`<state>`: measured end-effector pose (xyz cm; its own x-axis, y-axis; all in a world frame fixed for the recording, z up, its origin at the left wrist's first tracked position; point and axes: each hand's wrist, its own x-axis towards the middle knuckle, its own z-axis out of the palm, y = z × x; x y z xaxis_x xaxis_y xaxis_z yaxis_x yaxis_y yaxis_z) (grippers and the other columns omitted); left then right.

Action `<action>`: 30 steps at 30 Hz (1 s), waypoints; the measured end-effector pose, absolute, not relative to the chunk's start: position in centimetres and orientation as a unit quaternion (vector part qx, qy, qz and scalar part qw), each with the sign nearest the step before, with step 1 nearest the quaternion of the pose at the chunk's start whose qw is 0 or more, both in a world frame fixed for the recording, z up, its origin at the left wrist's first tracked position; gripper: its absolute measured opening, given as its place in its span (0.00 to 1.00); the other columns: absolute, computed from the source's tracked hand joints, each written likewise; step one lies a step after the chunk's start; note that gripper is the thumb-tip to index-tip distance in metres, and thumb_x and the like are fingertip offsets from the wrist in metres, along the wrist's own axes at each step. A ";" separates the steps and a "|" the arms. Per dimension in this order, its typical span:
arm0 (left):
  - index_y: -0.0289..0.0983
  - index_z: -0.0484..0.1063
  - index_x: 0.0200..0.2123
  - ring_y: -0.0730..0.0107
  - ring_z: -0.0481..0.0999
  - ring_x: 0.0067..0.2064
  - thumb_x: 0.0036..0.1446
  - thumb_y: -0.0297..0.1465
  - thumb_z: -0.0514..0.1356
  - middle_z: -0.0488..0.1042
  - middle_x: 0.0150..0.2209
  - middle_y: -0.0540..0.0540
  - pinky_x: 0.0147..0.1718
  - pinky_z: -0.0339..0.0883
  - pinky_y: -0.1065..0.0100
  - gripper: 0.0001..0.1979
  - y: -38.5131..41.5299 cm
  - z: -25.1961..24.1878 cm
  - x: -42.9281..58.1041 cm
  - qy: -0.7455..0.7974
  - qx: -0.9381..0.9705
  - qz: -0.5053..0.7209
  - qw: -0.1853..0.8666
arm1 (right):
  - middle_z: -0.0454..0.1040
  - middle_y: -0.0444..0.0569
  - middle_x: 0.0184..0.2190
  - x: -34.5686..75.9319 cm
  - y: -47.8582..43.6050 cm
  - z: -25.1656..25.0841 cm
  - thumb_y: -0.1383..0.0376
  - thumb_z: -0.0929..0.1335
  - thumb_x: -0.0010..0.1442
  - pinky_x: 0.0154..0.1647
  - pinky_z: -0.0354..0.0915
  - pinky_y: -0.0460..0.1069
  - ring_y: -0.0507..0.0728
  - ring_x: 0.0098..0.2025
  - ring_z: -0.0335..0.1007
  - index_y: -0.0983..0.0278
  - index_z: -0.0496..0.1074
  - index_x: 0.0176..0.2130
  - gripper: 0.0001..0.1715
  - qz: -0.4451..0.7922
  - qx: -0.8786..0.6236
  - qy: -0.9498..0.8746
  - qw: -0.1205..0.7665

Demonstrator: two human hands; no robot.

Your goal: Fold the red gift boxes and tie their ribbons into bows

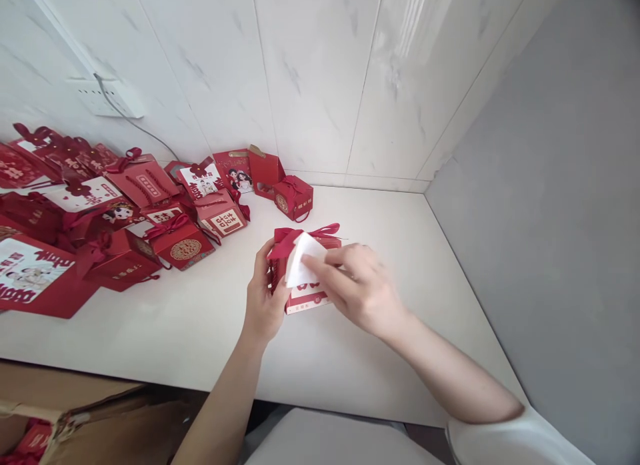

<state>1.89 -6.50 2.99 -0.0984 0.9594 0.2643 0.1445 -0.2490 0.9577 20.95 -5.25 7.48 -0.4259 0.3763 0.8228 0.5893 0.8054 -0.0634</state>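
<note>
Light red box in the left hand, white cloth in the right

The table [380, 385] is the largest thing here, one white top running along the wall. On its left lies a pile of gift boxes [185, 248], more than ten; they overlap and run out of view, so an exact count cannot be given. At the pile's right end, against the wall, a bag [240, 177] and a tall box [265, 170] stand one each, with one small box [303, 197] before them. One carton [100, 425] shows at the lower left, with red things inside, too hidden to count.

The red box [307, 306] is at the middle of the table, between both hands; whether it rests there or is slightly lifted cannot be told. It looks like folded card: light, fairly stiff on its faces, perhaps smooth, and likely to dent if squeezed. The side walls near the lower edge seem the best hold, clear of the soft bow [284, 245] on top.

There are two hands. The left hand [265, 295] is curled around the box's left side; the right hand [367, 285] pinches one cloth [300, 268] over its front. The cloth looks soft and limp, easily held by a fold.
</note>
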 end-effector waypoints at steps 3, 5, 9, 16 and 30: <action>0.43 0.63 0.59 0.58 0.75 0.45 0.58 0.46 0.58 0.74 0.48 0.43 0.40 0.71 0.62 0.28 -6.6 3.1 1.8 0.486 0.565 0.561 0.360 | 0.72 0.49 0.34 19.8 -4.8 7.2 0.75 0.64 0.64 0.37 0.65 0.51 0.55 0.36 0.67 0.64 0.68 0.55 0.21 -0.130 -0.283 -0.848 0.429; 0.42 0.64 0.57 0.58 0.76 0.44 0.56 0.47 0.59 0.74 0.47 0.44 0.38 0.72 0.63 0.28 -6.6 3.2 1.8 0.480 0.559 0.578 0.350 | 0.71 0.50 0.34 20.0 -4.6 6.8 0.76 0.64 0.64 0.38 0.65 0.51 0.55 0.37 0.66 0.65 0.68 0.56 0.21 -0.137 -0.295 -0.845 0.424; 0.42 0.63 0.58 0.59 0.76 0.42 0.55 0.47 0.61 0.74 0.47 0.43 0.36 0.72 0.63 0.30 -6.6 3.2 1.9 0.484 0.537 0.599 0.344 | 0.71 0.52 0.35 21.3 -4.4 5.7 0.76 0.65 0.64 0.37 0.64 0.51 0.56 0.37 0.66 0.67 0.67 0.57 0.23 -0.169 -0.327 -0.832 0.415; 0.43 0.61 0.58 0.62 0.76 0.39 0.57 0.47 0.59 0.72 0.44 0.44 0.33 0.73 0.64 0.29 -6.2 2.6 1.7 0.488 0.472 0.621 0.391 | 0.71 0.49 0.33 24.4 -3.8 5.6 0.70 0.63 0.66 0.32 0.63 0.49 0.55 0.33 0.67 0.61 0.70 0.50 0.14 -0.071 -0.490 -0.755 0.431; 0.42 0.61 0.59 0.54 0.74 0.49 0.55 0.48 0.61 0.72 0.52 0.41 0.45 0.69 0.59 0.32 -7.3 3.8 3.2 0.534 0.569 0.576 0.241 | 0.71 0.44 0.32 20.8 -5.5 7.3 0.62 0.70 0.61 0.30 0.70 0.47 0.51 0.31 0.70 0.60 0.71 0.50 0.17 0.396 -0.349 -0.648 0.549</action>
